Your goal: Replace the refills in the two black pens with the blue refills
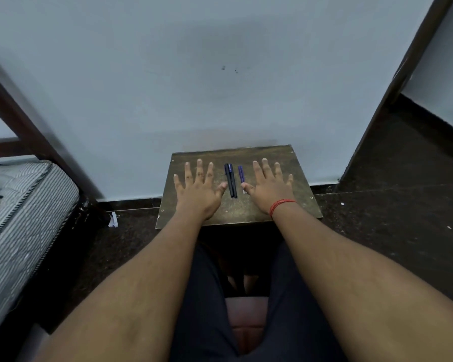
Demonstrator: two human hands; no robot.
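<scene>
Two black pens [231, 181], slim capped cylinders, lie side by side and touching, lengthwise toward the wall, near the middle of a small wooden table [296, 205]. One pen bears a blue mark near its far end. Just to their right, apart from them, lie the blue refills [241, 175], thin dark-blue rods with pale near tips; they lie so close together that their number cannot be told. The tabletop is a worn, mottled brown board, roughly rectangular, with small screw heads at its corners. The left hand [197, 190] rests palm down to the left of the pens, its five fingers spread flat, thumb tip near the pens without touching. The right hand [268, 188] rests palm down to the right of the refills, fingers likewise spread, thumb tip just beside the refills' near ends. A red thread band [281, 205] circles the right wrist. Both hands grasp nothing. Beyond the table stands a plain pale wall [220, 74]; the floor [403, 218] is dark and speckled. One quilted, striped mattress [16, 218] lies at left.
</scene>
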